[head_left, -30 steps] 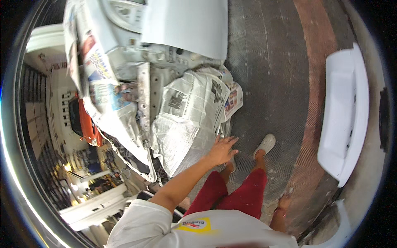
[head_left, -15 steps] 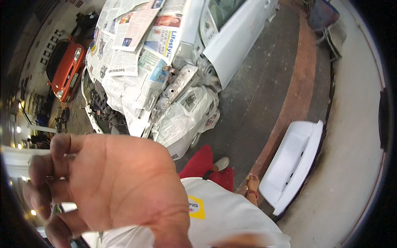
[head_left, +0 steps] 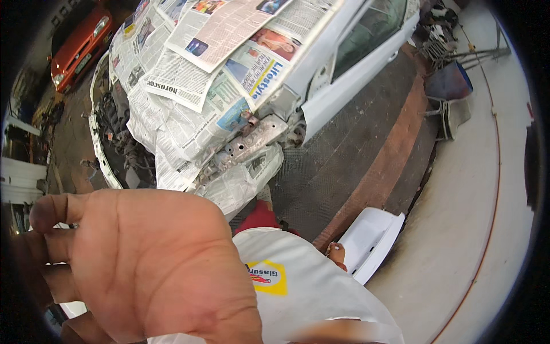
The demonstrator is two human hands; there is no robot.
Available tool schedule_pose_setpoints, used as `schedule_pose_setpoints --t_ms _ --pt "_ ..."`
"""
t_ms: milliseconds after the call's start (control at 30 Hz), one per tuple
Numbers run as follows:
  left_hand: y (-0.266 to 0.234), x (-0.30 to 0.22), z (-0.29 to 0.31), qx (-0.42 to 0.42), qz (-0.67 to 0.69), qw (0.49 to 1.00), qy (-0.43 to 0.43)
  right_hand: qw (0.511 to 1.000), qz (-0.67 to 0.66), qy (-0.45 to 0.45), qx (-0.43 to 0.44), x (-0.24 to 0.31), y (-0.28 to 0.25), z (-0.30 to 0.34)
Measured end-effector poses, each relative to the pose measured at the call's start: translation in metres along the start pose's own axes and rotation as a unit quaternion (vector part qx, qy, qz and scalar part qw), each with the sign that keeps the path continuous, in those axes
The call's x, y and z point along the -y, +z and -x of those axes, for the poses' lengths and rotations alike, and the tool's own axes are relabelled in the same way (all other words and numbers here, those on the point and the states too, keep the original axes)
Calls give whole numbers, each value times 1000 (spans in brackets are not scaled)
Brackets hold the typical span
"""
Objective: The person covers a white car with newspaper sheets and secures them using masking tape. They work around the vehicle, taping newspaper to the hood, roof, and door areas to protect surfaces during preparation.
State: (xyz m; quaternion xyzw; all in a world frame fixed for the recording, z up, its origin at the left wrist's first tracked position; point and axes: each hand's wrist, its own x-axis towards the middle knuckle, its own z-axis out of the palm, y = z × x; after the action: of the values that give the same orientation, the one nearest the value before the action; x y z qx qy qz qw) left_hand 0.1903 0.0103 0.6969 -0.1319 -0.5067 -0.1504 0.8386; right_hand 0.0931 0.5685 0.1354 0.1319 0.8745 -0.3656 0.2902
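Observation:
My left hand [head_left: 154, 264] is raised large in front of me, palm showing. Its fingers are partly bent but apart, and it holds nothing. Further down at my right side is my right hand [head_left: 337, 252], small in view, its fingers drawn together. Something tiny and pale may be at the fingertips, too small to name. Beyond my left hand stands a pale car body [head_left: 321, 86], its front covered with sheets of newspaper [head_left: 189, 86]. Bare metal [head_left: 252, 140] shows at its front corner. Close to my right hand, a white car panel [head_left: 372, 243] leans near the wall.
Dark floor tiles [head_left: 338, 166] with a reddish strip [head_left: 375, 178] run between the car and the pale wall [head_left: 452, 241]. A blue drum-like container [head_left: 448, 81] and a chair [head_left: 455, 117] stand at the far right. At the far left is a red car [head_left: 80, 46].
The view has shifted, so the newspaper-covered car looks larger and the white panel sits lower and further left. My left hand remains raised with the palm showing; my right hand remains low.

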Motion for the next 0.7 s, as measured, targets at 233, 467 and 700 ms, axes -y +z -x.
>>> schedule_pose_setpoints --t_ms 233,467,700 --pt "-57 121 40 -2 -124 991 -51 977 184 -110 -4 108 -6 -19" --pt "-126 237 159 513 -471 664 -271 978 114 -172 21 201 13 -79" --pt "-96 320 92 533 -427 676 -279 967 1 -247 56 409 45 -56"
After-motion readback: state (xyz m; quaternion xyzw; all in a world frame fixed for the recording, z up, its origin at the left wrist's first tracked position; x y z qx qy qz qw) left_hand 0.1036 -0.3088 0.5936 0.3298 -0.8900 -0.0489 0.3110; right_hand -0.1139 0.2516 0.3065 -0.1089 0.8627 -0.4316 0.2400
